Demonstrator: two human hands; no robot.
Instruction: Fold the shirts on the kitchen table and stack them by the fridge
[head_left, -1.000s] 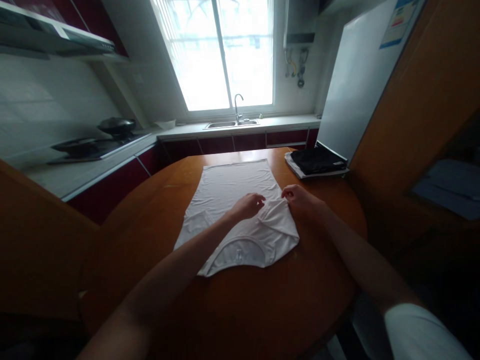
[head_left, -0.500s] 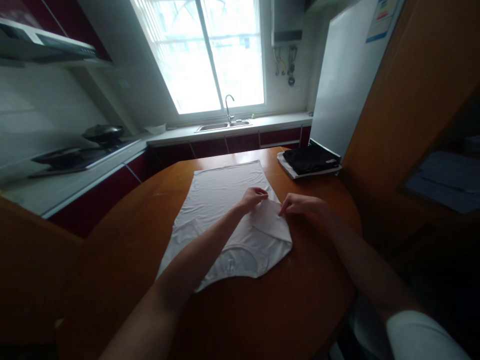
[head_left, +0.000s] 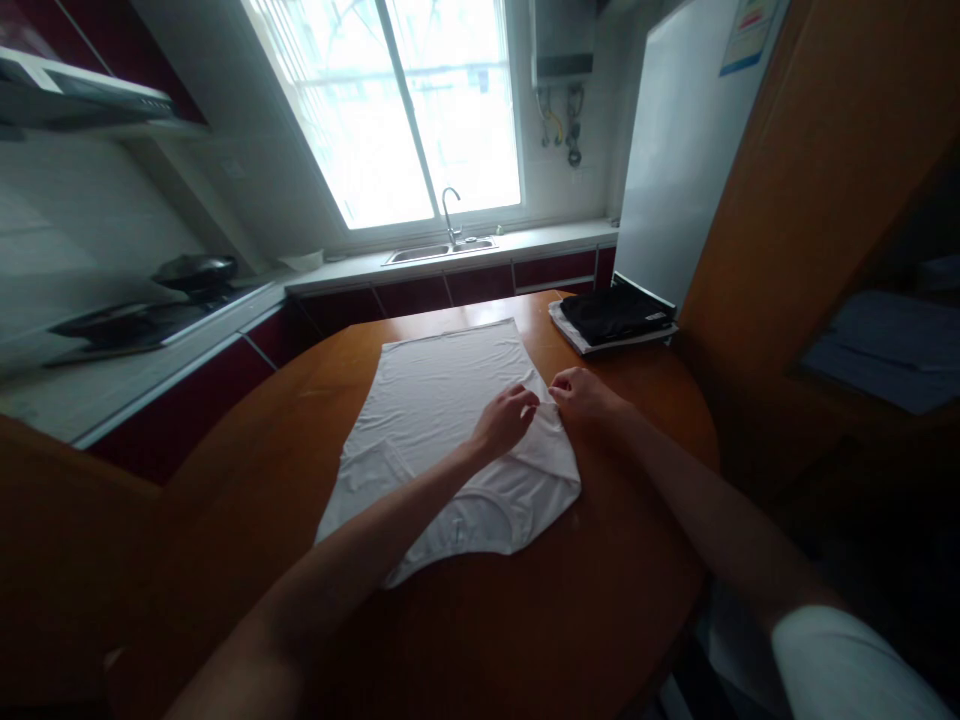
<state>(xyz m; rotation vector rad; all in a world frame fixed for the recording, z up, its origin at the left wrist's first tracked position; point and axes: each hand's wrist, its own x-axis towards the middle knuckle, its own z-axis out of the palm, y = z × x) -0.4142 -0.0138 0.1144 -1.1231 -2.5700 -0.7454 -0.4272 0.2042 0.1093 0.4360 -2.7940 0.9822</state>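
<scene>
A white T-shirt [head_left: 442, 375] lies spread on the wooden table, its neckline [head_left: 469, 520] toward me. The sleeve on the right [head_left: 551, 445] is folded inward over the body. My left hand [head_left: 508, 418] reaches across the shirt and pinches fabric near the folded sleeve's far corner. Close beside it, my right hand [head_left: 583, 394] has its fingers pinched together at the shirt's right side edge. The exact grip of the fingertips is partly hidden. The other sleeve [head_left: 367, 475] rests on the left, partly covered by my left forearm.
On the round wooden table [head_left: 277, 430], a stack of folded black and white clothes [head_left: 619, 315] sits at the far right. Beyond are a counter with a sink [head_left: 439, 252], a stove with a pan [head_left: 195, 270] at left and a fridge [head_left: 675, 150] at right.
My right hand has moved away from me along the shirt's right edge, coming level with my left hand. My left fingers have shifted slightly. The view has moved a little.
</scene>
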